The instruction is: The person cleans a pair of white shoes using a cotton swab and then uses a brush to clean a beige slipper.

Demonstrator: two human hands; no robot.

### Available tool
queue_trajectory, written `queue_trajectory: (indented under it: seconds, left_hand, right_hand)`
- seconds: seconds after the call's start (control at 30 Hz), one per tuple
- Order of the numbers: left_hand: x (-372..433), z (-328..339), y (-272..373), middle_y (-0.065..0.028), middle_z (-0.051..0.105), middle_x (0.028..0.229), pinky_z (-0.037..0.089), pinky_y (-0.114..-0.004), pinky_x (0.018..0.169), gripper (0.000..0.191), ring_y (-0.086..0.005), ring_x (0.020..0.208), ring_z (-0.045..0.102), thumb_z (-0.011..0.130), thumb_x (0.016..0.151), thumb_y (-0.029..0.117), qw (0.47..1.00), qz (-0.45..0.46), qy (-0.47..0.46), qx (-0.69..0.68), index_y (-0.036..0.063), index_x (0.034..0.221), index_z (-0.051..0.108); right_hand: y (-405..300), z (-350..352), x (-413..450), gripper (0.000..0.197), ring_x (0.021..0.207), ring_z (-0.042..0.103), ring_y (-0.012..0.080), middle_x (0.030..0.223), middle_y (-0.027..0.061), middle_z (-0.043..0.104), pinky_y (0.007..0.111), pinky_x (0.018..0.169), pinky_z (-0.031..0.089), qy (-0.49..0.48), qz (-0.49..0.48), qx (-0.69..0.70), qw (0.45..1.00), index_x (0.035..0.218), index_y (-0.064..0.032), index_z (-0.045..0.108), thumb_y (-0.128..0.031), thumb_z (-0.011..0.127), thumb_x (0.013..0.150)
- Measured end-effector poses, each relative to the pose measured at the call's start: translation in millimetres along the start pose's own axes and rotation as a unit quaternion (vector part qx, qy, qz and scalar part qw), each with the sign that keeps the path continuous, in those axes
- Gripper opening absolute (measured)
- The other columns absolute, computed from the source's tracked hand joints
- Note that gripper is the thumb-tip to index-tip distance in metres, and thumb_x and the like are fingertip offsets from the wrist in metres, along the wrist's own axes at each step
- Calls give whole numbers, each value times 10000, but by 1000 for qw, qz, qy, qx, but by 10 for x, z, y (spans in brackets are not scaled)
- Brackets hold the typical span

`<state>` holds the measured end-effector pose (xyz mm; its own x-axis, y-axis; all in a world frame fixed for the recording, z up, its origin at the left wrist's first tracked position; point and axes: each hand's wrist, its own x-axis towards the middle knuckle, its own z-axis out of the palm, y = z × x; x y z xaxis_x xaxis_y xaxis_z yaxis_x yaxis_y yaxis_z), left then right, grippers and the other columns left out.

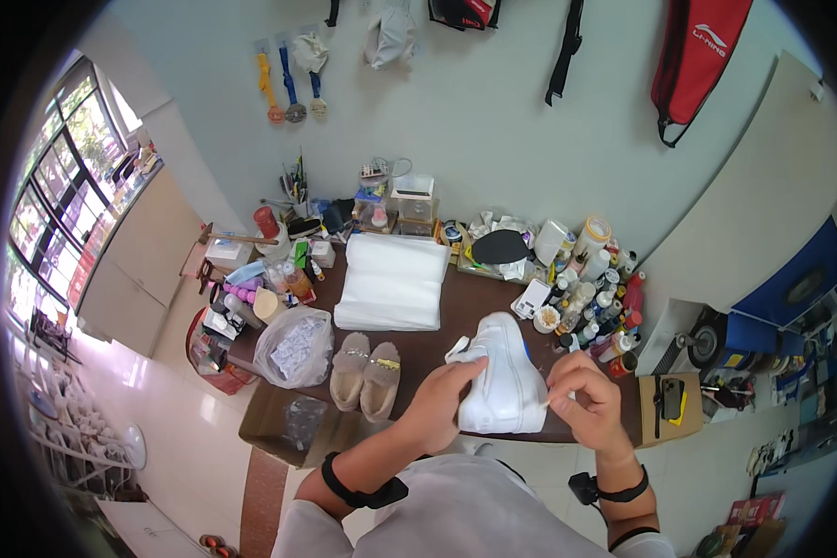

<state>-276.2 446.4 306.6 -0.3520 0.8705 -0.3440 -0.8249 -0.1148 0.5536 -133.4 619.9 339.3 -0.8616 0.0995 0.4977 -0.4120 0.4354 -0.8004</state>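
Observation:
A white shoe [506,380] stands on the brown table near its front edge, its heel end towards me. My left hand [445,399] grips the shoe's left side, with the thumb on the upper. At the shoe's right side, my right hand [587,401] pinches a small thin light-coloured stick, whose tip is at or close to the shoe's surface. A pair of fluffy beige slippers [380,383] lies left of my left hand. Behind the shoe's right side is a round container of cotton swabs [547,319].
Many bottles [589,300] crowd the table's right side. White sheets [393,282] are stacked at the back middle. A plastic bag of crumpled paper [296,349] sits at the left. A cardboard box [690,411] holding a phone stands at the right edge.

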Motion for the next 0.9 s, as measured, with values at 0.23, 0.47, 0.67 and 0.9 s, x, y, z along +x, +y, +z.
queue_trajectory:
  seconds: [0.23, 0.47, 0.67, 0.9]
  left_hand:
    - [19, 94, 6, -85, 568, 1326, 459, -393, 1033, 505, -218, 1205, 578, 472, 1017, 368, 991, -61, -63, -101, 44, 1404, 449]
    - [28, 116, -27, -100, 564, 1322, 454, -394, 1049, 459, -227, 1219, 572, 449, 1043, 309, 994, -44, -65, -73, 22, 1401, 442]
    - [-47, -158, -165, -107, 559, 1321, 475, -370, 981, 445, -221, 1165, 589, 371, 1086, 340, 991, 0, -54, 119, -1, 1341, 498]
    - [-259, 65, 58, -141, 642, 1065, 394, -477, 974, 531, -315, 1066, 575, 759, 800, 439, 474, 474, -68, 739, 38, 1126, 643]
  right_hand:
    - [257, 455, -51, 125, 906, 525, 187, 971, 106, 518, 326, 874, 433, 294, -21, 103, 950, 987, -16, 513, -136, 547, 999]
    - [339, 521, -36, 141, 886, 526, 219, 992, 113, 462, 452, 880, 503, 320, -96, 65, 940, 995, -30, 444, -164, 484, 1017]
    - [221, 443, 65, 88, 886, 568, 238, 993, 153, 491, 431, 874, 524, 332, -146, 68, 929, 1018, 0, 460, -85, 477, 1006]
    - [170, 314, 193, 72, 842, 610, 169, 966, 102, 544, 313, 800, 517, 386, -23, 148, 910, 1003, -6, 493, -77, 508, 1004]
